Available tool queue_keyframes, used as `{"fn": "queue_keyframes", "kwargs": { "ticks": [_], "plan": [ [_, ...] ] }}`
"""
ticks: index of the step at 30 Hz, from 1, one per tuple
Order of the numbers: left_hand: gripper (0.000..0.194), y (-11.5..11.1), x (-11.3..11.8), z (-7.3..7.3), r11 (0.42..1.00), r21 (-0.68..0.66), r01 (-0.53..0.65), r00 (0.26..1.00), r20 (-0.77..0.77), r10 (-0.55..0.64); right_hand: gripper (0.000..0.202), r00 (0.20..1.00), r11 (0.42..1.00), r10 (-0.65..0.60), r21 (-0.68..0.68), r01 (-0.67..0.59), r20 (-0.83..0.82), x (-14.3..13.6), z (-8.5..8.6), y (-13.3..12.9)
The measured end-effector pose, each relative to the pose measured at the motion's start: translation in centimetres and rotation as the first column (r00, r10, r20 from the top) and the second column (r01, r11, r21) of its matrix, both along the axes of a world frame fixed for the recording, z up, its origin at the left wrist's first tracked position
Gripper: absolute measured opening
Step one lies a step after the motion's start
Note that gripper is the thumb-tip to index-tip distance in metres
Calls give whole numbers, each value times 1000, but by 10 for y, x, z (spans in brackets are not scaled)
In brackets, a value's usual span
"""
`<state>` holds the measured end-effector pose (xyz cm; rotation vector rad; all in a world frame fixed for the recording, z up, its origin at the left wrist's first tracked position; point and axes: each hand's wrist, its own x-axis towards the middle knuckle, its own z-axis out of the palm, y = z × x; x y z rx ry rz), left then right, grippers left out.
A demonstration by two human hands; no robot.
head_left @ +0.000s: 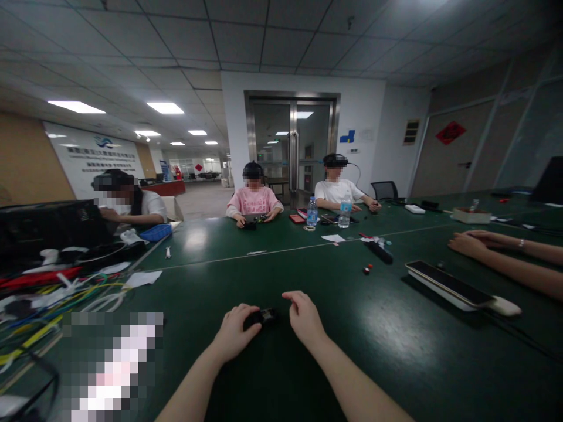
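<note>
A small black object [267,316] lies on the dark green table [246,381] in front of me. My left hand [235,331] is closed on its left end, thumb and fingers around it. To the right of the object, my right hand [304,316] hovers apart from it, the index finger stretched toward the left and nothing visible in the hand. Fine details of the black object are too small to make out.
Cables [57,316] and a blue basket [156,232] sit at the left. A phone on a white block [448,284], a black case [379,252] and another person's hands [468,243] are at the right. Bottles [345,212] stand farther back, near seated people.
</note>
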<state>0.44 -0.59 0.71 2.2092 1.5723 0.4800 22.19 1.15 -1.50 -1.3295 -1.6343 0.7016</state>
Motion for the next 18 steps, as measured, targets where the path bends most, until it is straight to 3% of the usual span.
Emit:
{"fn": "queue_keyframes", "kwargs": {
  "ticks": [3,6,18],
  "plan": [
    [44,-1,1,3,1000,-14,-3,1000,-3,3,38,945,996,-43,-65,68,324,3,11,-6],
    [45,-2,1,4,999,-37,-6,1000,-5,6,36,876,992,-39,-89,93,481,5,15,-7],
    [45,-2,2,6,999,-49,-15,1000,13,16,36,853,993,-33,-77,85,521,3,6,0]
  ]
}}
